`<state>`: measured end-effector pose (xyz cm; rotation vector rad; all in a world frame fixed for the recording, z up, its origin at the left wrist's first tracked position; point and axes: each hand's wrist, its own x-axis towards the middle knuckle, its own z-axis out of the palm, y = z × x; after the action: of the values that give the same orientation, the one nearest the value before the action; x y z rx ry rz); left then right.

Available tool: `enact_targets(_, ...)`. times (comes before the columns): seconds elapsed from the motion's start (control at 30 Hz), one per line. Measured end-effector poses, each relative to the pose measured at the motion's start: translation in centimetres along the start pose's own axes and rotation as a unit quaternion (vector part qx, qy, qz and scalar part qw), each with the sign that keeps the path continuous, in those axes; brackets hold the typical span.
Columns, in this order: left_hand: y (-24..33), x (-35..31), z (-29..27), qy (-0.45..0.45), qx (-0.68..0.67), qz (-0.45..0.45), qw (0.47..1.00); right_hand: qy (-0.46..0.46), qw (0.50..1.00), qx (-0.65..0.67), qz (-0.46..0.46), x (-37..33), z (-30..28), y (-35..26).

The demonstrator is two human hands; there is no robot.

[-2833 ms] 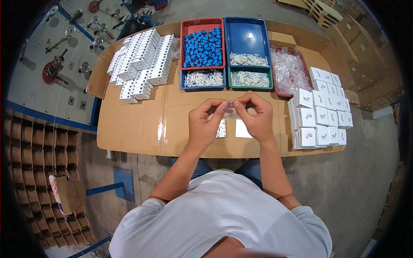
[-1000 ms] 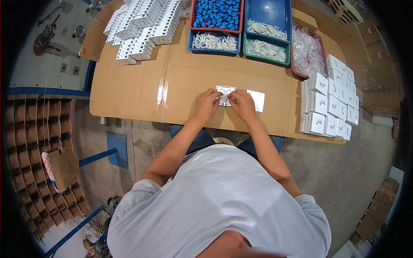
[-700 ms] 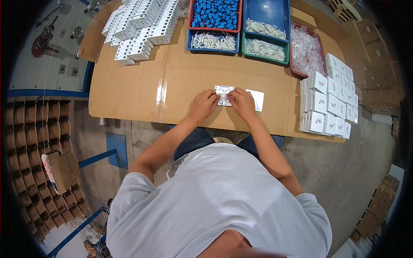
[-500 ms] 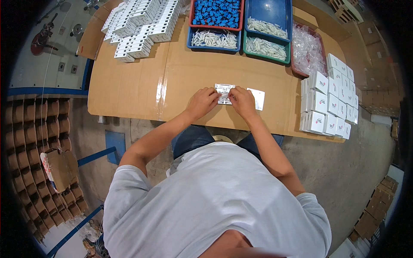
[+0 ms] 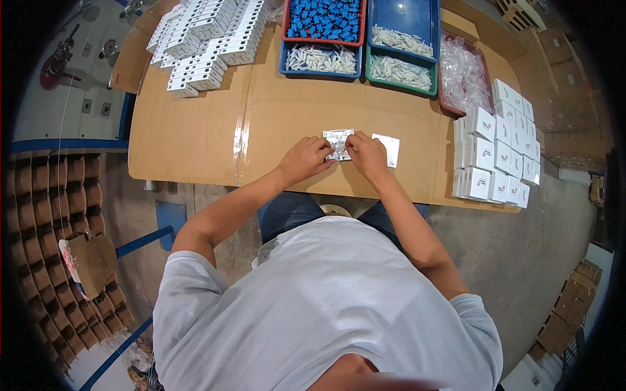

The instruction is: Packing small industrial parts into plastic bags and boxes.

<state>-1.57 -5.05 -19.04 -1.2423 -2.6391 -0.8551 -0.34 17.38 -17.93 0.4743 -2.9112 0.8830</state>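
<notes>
A small white square plate (image 5: 338,135) with a recessed, detailed inner side lies on the cardboard in front of me. Something clear and shiny shows at its middle, too small to make out. My left hand (image 5: 309,158) grips the plate's left side, fingers bent inward. From the right, my right hand (image 5: 366,154) pinches at the plate's other side, its fingertips meeting near the middle. Just beyond the right hand lies a flat, plain white square cover (image 5: 392,147), partly hidden by that hand.
Cardboard covers the table (image 5: 195,140). Stacked white switch-like units (image 5: 215,49) stand far left. A red tray (image 5: 285,23) holds blue pieces; blue (image 5: 282,64) and green (image 5: 370,77) trays hold small white parts. Clear bags fill another red tray (image 5: 488,78). White boxes (image 5: 482,153) stand at right.
The view has shifted slightly. Both hands stay at the white plate, with small finger movements; the left fingers sit a little lower along its edge.
</notes>
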Motion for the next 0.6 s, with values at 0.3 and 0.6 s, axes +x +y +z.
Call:
enact_targets(0.3, 0.3, -0.4, 0.7, 0.019, 0.070, 0.029, 0.997, -0.113, 0.993, -0.003, -0.036, 0.3, -1.5, 1.8)
enact_targets(0.6, 0.2, -0.5, 0.6, 0.015, 0.058, 0.041, 0.997, -0.175, 0.977, -0.074, -0.098, 0.2, -2.6, 1.3)
